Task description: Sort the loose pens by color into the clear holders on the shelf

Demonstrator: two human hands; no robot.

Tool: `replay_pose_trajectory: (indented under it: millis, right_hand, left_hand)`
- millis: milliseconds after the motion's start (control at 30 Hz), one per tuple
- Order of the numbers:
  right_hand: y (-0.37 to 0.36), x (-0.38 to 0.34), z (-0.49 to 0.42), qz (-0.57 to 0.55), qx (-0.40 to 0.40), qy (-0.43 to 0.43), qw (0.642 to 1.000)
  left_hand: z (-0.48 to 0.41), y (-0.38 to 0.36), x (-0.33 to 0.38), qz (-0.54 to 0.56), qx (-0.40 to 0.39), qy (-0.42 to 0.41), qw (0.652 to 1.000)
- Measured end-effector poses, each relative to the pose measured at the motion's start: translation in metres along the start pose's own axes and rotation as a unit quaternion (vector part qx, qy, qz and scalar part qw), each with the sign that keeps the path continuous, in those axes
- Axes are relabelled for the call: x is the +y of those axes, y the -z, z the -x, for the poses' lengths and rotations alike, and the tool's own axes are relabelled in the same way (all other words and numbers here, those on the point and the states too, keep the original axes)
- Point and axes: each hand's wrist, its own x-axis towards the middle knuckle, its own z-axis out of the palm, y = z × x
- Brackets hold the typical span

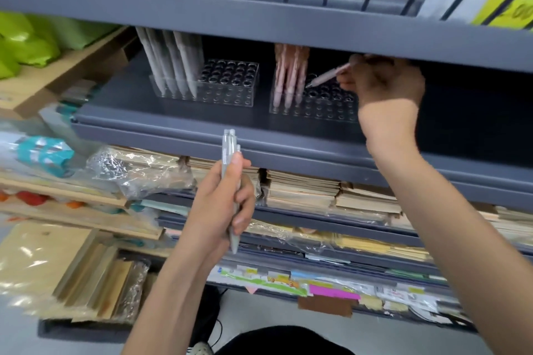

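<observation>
Two clear holders stand on the dark grey shelf [173, 127]. The left holder [227, 89] carries several grey pens [173, 66] in its left rows. The right holder [326, 106] carries several pink pens [288, 72] at its left side. My right hand [383, 81] reaches under the upper shelf and pinches one pink pen [328, 76], tip pointing down-left just above the right holder's holes. My left hand [222, 199] is below the shelf's front edge and grips a small bunch of grey pens [230, 158] held upright.
The upper shelf's front lip [288, 23] hangs low over the holders. Stacks of wrapped notebooks [302, 187] fill the shelves below. Green packages [26, 40] and cardboard boxes [43, 89] sit at the left. A yellow price tag [510, 13] is at the upper right.
</observation>
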Motion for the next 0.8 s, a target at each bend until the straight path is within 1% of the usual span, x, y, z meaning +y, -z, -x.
replay_pose_trajectory:
  millis: [67, 167, 233, 300, 367, 500, 633, 733, 800]
  right_hand:
    - [-0.004, 0.006, -0.006, 0.123, -0.026, 0.031, 0.992]
    - [-0.013, 0.013, -0.013, 0.238, -0.084, 0.060, 0.966]
    - [-0.020, 0.011, -0.014, 0.321, -0.125, 0.095, 0.934]
    - [-0.026, 0.009, -0.013, 0.374, -0.151, 0.129, 0.906]
    - [-0.031, 0.005, -0.011, 0.411, -0.164, 0.151, 0.884]
    - [-0.033, -0.001, -0.009, 0.466, -0.177, 0.157, 0.852]
    - [-0.036, -0.006, -0.006, 0.493, -0.174, 0.143, 0.840]
    - [-0.039, -0.010, -0.003, 0.516, -0.177, 0.144, 0.825]
    - [-0.043, -0.012, -0.002, 0.523, -0.177, 0.135, 0.823]
  left_hand:
    - [-0.001, -0.003, -0.003, 0.016, 0.003, 0.005, 1.000]
    - [-0.001, -0.003, -0.008, 0.064, -0.017, -0.006, 0.998]
    - [0.000, -0.003, -0.010, 0.085, -0.023, -0.023, 0.996]
    - [0.001, -0.002, -0.010, 0.093, -0.017, -0.025, 0.995]
    - [0.002, 0.001, -0.009, 0.078, -0.016, -0.024, 0.997]
    - [0.004, 0.008, -0.005, 0.037, -0.004, -0.023, 0.999]
    - [0.003, 0.014, 0.001, 0.024, 0.003, -0.024, 0.999]
    - [0.003, 0.019, 0.008, -0.004, -0.007, -0.031, 0.999]
    - [0.003, 0.023, 0.012, -0.018, -0.012, -0.040, 0.999]
